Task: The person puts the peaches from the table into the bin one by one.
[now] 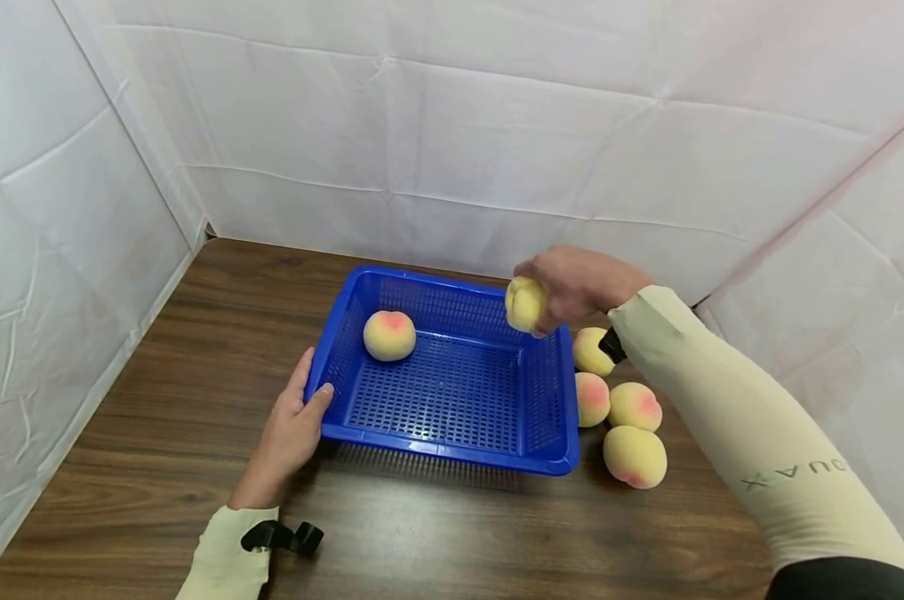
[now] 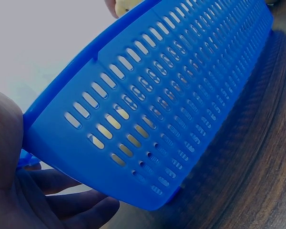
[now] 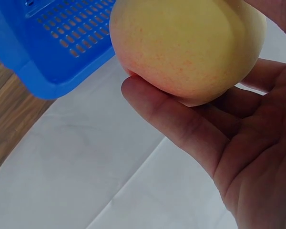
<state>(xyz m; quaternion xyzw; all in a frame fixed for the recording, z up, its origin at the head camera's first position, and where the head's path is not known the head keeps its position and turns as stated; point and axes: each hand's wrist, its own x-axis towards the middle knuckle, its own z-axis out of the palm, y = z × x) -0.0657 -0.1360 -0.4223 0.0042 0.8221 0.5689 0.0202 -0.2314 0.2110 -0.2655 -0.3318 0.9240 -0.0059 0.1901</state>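
A blue plastic basket (image 1: pixel 437 450) with slotted sides stands on the wooden table. My left hand (image 1: pixel 290 429) grips its left end, thumb over the rim and fingers against the outside, as the left wrist view also shows. Above the basket's far right corner, my right hand (image 1: pixel 575 283) holds a yellow peach (image 1: pixel 525 304). Close up in the right wrist view, that peach (image 3: pixel 186 43) has a pink blush and sits between the curled fingers (image 3: pixel 176 121) and thumb. Another peach (image 1: pixel 389 336) lies inside the basket toward its left end.
Right of the basket, several peaches (image 1: pixel 635 457) lie close together on the table (image 1: pixel 159 400), partly under the right forearm. White cloth walls (image 1: pixel 452 125) enclose the table at the back and both sides.
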